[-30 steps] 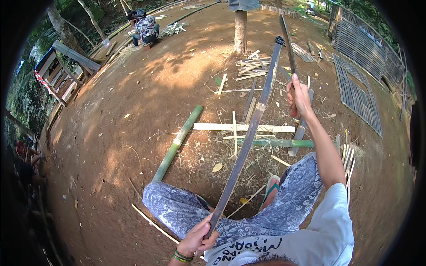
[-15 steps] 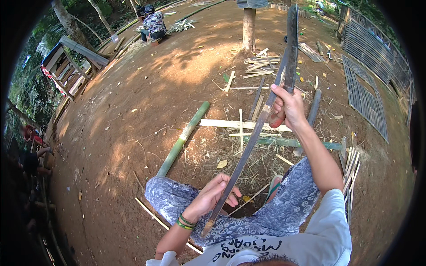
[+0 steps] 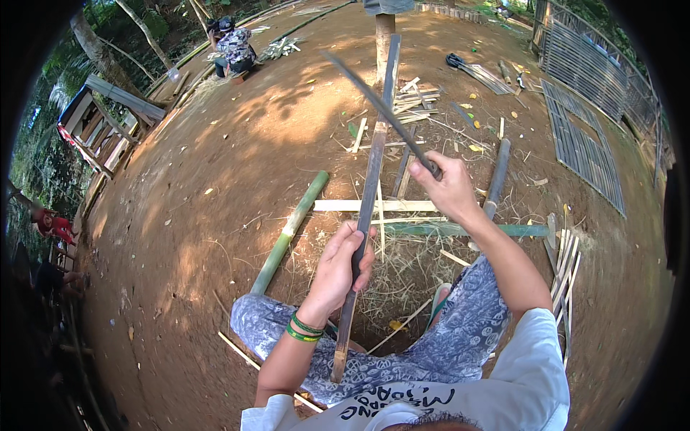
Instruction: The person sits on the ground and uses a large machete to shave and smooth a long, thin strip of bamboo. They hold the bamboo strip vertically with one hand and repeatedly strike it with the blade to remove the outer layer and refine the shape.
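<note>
My left hand [image 3: 341, 260] is closed around the lower half of a long dark bamboo strip [image 3: 372, 176]. The strip runs from my lap up and away, its far end in front of a tree trunk. In my right hand [image 3: 449, 188] is a machete [image 3: 381, 106], gripped by its handle. Its dark blade points up and to the left, crossing over the strip in this view; whether the two touch I cannot tell. Beneath lie a pale split bamboo slat [image 3: 381, 205] and a green bamboo pole [image 3: 460, 229] lying crosswise.
A green bamboo pole [image 3: 291, 231] lies by my left knee, another pole [image 3: 497, 176] to the right. Split slats [image 3: 417, 108] are piled ahead, more pale strips [image 3: 566, 276] at my right. A bamboo panel [image 3: 583, 147] lies farther right. A person [image 3: 234, 49] sits far off.
My left hand has moved up the strip and closed around it. The strip now stands more straight ahead, and the machete, in my right hand only, has swung its tip to the left.
</note>
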The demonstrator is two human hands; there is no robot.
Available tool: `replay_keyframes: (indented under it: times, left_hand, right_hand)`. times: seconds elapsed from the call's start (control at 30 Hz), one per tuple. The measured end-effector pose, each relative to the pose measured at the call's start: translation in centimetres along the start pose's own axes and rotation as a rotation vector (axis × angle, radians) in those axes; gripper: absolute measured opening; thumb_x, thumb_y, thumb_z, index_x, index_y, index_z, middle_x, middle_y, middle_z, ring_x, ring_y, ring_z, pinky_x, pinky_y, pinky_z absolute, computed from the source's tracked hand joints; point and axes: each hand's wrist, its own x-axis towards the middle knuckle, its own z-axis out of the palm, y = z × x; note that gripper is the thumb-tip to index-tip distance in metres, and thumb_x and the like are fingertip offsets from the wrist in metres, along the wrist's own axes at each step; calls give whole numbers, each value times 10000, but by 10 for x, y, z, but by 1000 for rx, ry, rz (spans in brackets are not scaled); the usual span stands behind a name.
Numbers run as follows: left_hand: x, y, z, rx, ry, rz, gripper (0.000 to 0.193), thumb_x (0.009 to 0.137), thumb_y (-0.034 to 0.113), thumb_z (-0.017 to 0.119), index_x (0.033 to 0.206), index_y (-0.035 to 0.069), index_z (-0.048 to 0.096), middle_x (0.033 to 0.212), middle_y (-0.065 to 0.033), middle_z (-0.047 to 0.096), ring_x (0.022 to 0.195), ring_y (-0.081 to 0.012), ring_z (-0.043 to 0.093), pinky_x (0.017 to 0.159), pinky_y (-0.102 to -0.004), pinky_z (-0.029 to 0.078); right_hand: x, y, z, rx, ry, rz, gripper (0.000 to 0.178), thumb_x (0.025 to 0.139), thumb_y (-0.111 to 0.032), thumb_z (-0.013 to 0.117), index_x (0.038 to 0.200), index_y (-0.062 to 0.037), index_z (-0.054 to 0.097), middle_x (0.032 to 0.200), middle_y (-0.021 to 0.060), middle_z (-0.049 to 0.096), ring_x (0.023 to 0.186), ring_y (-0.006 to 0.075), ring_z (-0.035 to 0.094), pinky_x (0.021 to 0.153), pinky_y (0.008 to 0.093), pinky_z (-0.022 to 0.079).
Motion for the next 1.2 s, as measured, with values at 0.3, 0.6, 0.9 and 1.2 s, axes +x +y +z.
replay_keyframes:
  times: [0.3,0.6,0.9,1.2]
  left_hand:
    - [9,-1,0,-47,39,-82,322,1107,334,319,1043,70,492,593,22,404,378,-69,340,347,-225,287]
    - [-14,5,2,-64,-16,-79,332,1110,342,303,1035,72,481,576,25,364,362,-58,292,322,-214,258]
    - [-29,2,-1,-49,-4,-106,323,1112,331,297,1018,75,471,576,28,368,366,-57,292,328,-218,262]
    - [-46,-5,-4,-61,-27,-111,308,1112,315,308,996,82,472,574,31,366,375,-51,297,335,-217,258]
  right_hand:
    - [-27,-7,29,-289,-69,-523,677,826,-719,617,628,-74,580,534,106,570,488,322,610,448,452,430]
    - [-21,-5,18,-333,-55,-605,640,831,-694,637,661,-77,612,552,94,593,493,310,621,473,465,466]
    - [-17,-3,16,-414,9,-755,671,873,-724,567,653,-91,615,483,76,547,406,231,570,415,380,439]
    - [-13,10,12,-284,16,-669,686,902,-721,532,626,-94,578,474,60,531,388,225,553,409,391,441]
